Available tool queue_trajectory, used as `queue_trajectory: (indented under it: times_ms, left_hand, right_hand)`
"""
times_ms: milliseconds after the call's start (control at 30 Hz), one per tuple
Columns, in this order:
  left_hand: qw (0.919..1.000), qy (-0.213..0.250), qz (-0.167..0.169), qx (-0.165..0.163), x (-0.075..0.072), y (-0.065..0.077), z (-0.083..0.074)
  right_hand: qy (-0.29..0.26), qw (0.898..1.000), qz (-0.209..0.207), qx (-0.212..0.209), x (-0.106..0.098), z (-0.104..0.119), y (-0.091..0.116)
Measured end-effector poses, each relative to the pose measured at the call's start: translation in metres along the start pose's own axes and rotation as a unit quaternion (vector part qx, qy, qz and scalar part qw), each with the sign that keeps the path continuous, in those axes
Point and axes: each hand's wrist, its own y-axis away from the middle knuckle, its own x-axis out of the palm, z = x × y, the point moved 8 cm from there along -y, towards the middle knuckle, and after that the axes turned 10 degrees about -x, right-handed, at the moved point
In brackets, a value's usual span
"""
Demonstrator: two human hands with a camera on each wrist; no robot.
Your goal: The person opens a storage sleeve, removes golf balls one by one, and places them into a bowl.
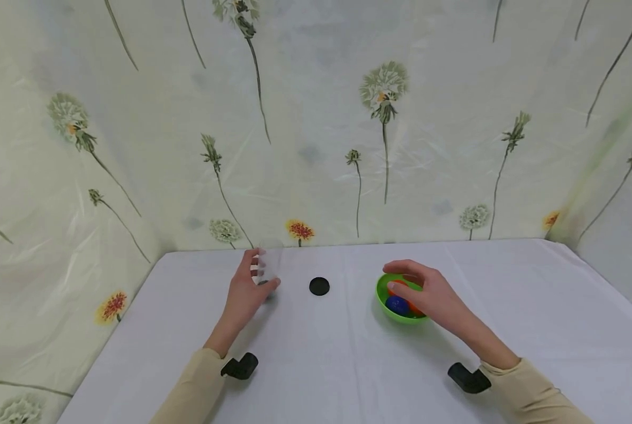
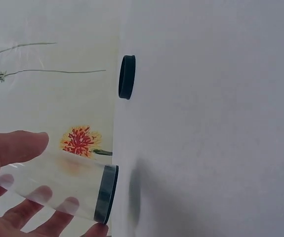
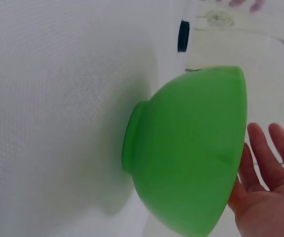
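Observation:
My left hand (image 1: 242,297) grips a clear plastic cylinder (image 2: 72,185) with a black base (image 2: 106,195), thumb on one side and fingers round the other. The cylinder stands upright, its base close over the white tabletop, with its shadow beside it. A round black lid (image 1: 319,286) lies on the table between the two hands. Over a green bowl (image 3: 191,148) hovers my right hand (image 1: 429,294), fingers spread and relaxed, holding nothing. Inside the bowl are a blue ball (image 1: 398,305) and orange balls (image 1: 414,309), partly covered by the hand in the head view.
A white cloth (image 1: 316,371) covers the table. Behind it hangs a pale curtain (image 1: 316,147) printed with dandelions, which continues along both sides. Black wrist mounts (image 1: 240,366) jut inward from both sleeves.

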Motion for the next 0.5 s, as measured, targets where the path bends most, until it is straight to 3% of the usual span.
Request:
queue_trajectory:
  times_ms: [267, 500]
  left_hand:
    - [0.9981, 0.051, 0.023, -0.028, 0.003, -0.007, 0.003]
    - [0.9971, 0.063, 0.024, -0.034, 0.006, -0.013, 0.009]
  right_hand:
    - [-0.005, 1.000, 0.000, 0.015, 0.003, 0.001, 0.001]
    - [-0.003, 1.000, -0.003, 0.007, 0.001, 0.001, 0.003]
